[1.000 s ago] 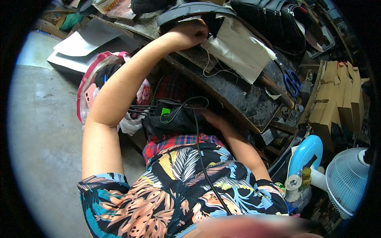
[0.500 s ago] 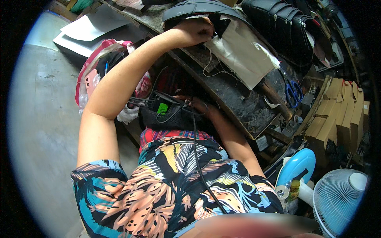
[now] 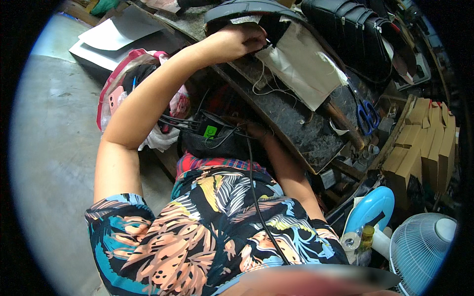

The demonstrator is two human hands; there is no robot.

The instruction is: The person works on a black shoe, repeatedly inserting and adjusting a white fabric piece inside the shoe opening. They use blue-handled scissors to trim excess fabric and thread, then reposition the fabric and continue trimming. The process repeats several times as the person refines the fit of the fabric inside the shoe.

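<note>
My left hand (image 3: pixel 249 40) is raised over the bench with its fingers pinched together at the edge of a pale beige lining piece (image 3: pixel 301 69). A small light tip shows by the fingertips, too small to name. Above and behind the hand arches a dark padded piece (image 3: pixel 247 11), joined to the lining. Loose pale thread (image 3: pixel 274 89) hangs below the lining. My right hand (image 3: pixel 254 129) is low in shadow under the bench edge, beside a black pouch (image 3: pixel 212 145) with cables and a green-labelled device (image 3: pixel 209 130); its fingers are hard to make out.
Blue-handled scissors (image 3: pixel 368 117) lie to the right of a wooden rod (image 3: pixel 345 126) on the dark bench (image 3: pixel 316 143). Flat cardboard pieces (image 3: pixel 419 143) and a fan (image 3: pixel 422 251) stand at the right. A pink-rimmed bag (image 3: pixel 106 96) and white sheets (image 3: pixel 118 32) are on the left.
My left hand stays pinched at the lining, with its forearm slightly shifted. The right hand has moved a little rightward and deeper into shadow. The pouch and cables have shifted slightly.
</note>
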